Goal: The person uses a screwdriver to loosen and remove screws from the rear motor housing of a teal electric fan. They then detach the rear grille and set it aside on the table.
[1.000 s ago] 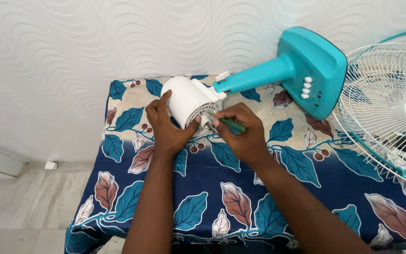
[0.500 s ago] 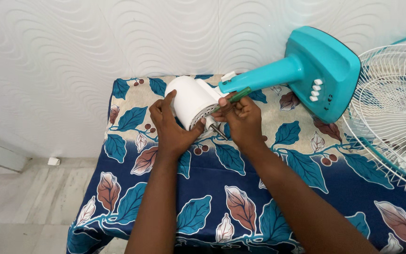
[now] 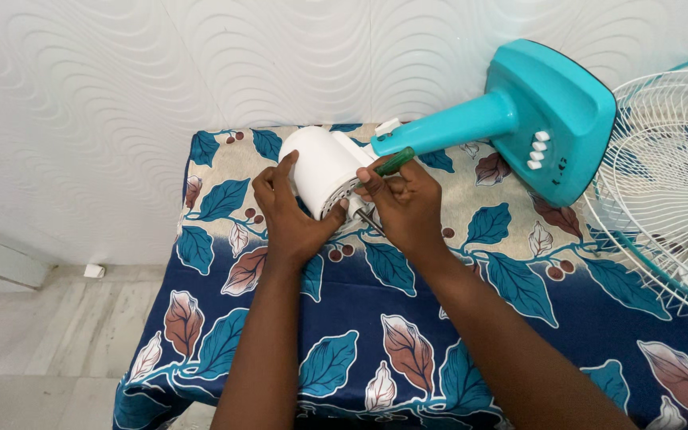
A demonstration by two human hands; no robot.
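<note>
Fingers of the left hand cup the smooth white motor housing while the right hand pinches a green-handled screwdriver.

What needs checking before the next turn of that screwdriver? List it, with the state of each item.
1. Left hand steadies the white motor housing: ok, it grips the housing from the side.
2. Right hand holds the green-handled screwdriver: ok, fingers are closed around it.
3. Screwdriver tip seated in a screw on the housing's vented face: cannot tell, the fingers hide the tip.
4. Metal shaft clear of the hands: not ok, it pokes out right between them.
5. Teal fan stand lying stable on the leaf-patterned cloth: ok, it rests on its side.
6. Wire fan grille clear of the work: ok, it sits apart at the right.
</note>
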